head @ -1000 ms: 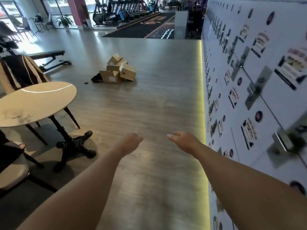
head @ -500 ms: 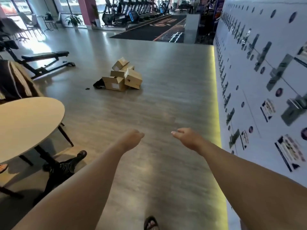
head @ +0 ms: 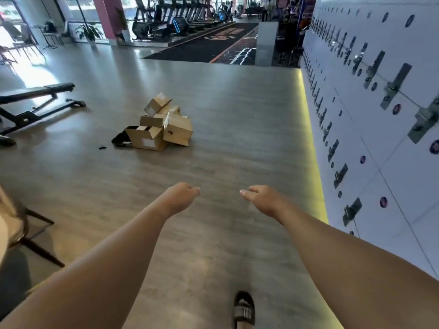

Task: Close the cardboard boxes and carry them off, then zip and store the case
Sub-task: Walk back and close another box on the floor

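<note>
Brown cardboard boxes (head: 164,125) heaped on grey wood-grain floor (head: 237,143), flaps open, black case (head: 121,139) beside them. Left hand (head: 181,198) and right hand (head: 262,200) extended, fingers loosely curled, nothing held.

Place: gym floor | evidence: row of treadmills (head: 190,17) by the windows; weight bench (head: 35,100) at left; wall of white lockers (head: 370,119) at right; black training track (head: 213,43) with lane markings

Worn on the head, facing forward and down over a gym floor (head: 213,150). Close above both outstretched arms; cardboard boxes (head: 161,127) well ahead.
</note>
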The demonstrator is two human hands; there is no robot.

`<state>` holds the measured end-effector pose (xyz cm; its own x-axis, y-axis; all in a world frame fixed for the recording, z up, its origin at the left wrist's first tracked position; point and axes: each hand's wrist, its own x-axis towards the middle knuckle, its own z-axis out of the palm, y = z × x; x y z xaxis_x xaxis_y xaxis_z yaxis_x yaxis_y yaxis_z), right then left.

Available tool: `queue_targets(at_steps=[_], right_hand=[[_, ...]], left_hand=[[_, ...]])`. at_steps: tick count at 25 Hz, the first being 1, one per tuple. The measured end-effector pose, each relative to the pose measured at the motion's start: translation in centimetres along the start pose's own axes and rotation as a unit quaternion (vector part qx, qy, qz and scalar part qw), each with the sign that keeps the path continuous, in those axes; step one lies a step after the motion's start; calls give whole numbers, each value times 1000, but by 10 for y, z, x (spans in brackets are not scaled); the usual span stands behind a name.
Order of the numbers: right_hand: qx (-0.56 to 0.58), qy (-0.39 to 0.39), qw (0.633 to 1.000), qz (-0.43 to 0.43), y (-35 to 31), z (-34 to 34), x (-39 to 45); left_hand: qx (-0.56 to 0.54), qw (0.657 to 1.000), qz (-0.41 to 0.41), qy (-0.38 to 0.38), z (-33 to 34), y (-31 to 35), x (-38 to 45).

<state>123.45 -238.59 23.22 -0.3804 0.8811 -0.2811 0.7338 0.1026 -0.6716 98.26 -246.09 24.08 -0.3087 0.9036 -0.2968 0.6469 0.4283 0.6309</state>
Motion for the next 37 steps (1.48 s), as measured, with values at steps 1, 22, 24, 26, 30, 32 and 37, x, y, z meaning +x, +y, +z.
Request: queue_targets(at_steps=[1,22,24,26,30,32,37], right_hand=[[1,-5,1000,-8,-1,-10,35],[-22,-73,997,-23,-120,-146,705],[-20,-77,997,-24,-132,-155,759],[-14,-85,996,-26,-142,-159,815],[-14,-105,994,-25,-163,-163,951],[-7,-106,994,-38,-174,-168,1021],[3,-139,989,-41,-219,-182,1174]], left_hand=[[4,1000,-2,2,-4,8,33],[-31,996,-76,23,-175,90,664],[-29,997,-75,19,-192,97,715],[-33,996,-77,10,-205,98,767],[-30,995,-98,8,-236,98,890],[-18,994,-111,13,-253,97,951],[3,988,-155,17,-303,99,1075]])
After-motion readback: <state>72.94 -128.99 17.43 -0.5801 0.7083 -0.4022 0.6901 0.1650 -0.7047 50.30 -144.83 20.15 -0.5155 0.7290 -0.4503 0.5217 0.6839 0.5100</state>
